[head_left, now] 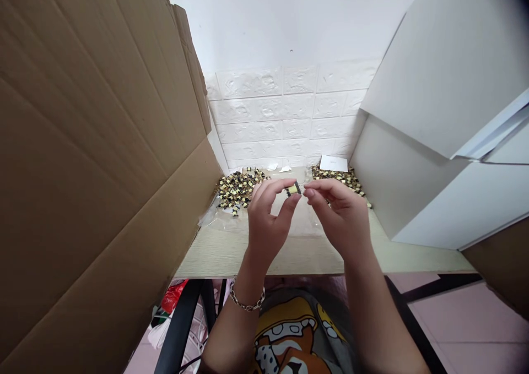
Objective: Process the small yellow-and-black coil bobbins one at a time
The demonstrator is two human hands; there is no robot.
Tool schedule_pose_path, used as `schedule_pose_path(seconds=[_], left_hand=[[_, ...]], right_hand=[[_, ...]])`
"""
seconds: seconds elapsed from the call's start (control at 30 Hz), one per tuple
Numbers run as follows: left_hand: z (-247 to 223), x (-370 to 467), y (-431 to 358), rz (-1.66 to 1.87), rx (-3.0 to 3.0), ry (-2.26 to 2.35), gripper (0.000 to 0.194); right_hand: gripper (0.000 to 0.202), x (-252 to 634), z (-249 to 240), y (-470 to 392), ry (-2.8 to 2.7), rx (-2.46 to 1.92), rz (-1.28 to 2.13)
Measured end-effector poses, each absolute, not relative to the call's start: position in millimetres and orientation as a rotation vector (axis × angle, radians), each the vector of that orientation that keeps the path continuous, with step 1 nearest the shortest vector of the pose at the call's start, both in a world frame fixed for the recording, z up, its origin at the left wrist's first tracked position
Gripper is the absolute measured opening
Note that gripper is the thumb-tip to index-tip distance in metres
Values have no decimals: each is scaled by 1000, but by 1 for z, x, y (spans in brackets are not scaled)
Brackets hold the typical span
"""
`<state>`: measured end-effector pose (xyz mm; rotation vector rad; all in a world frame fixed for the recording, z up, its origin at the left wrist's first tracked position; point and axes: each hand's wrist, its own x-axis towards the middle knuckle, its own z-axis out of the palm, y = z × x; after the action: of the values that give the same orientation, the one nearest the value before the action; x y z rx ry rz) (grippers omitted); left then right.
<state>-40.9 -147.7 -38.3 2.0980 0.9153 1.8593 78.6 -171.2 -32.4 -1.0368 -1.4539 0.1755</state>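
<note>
Between the thumb and index finger of my left hand (270, 211) is a small transformer (293, 189), a black bobbin wrapped in yellow tape with pins along its edge. It is held up above the table, in front of my chest. My right hand (341, 209) is just to the right of it, thumb and forefinger pinched together close to the pins. Whatever those fingertips grip, if anything, is too small to make out. Behind my left hand lies a pile of similar transformers (237, 189). Another pile (349, 180) sits behind my right hand, partly covered by it.
A pale wooden table (223, 253) carries clear plastic sheeting. Tall brown cardboard (103, 142) stands at the left, white panels (413, 159) at the right. A white brick-pattern wall (268, 109) closes the back. A white paper card (334, 163) rests on the right pile.
</note>
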Motion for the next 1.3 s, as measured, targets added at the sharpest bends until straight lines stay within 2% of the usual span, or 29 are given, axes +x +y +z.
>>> schedule_pose_path(seconds=[0.5, 1.3], left_hand=[[-54, -33, -145, 1885, 1885, 991, 16], [-61, -39, -136, 2089, 2266, 1495, 13]], right_hand=[[6, 67, -36, -167, -1526, -1051, -107], [8, 62, -37, -165, -1617, -1166, -245]])
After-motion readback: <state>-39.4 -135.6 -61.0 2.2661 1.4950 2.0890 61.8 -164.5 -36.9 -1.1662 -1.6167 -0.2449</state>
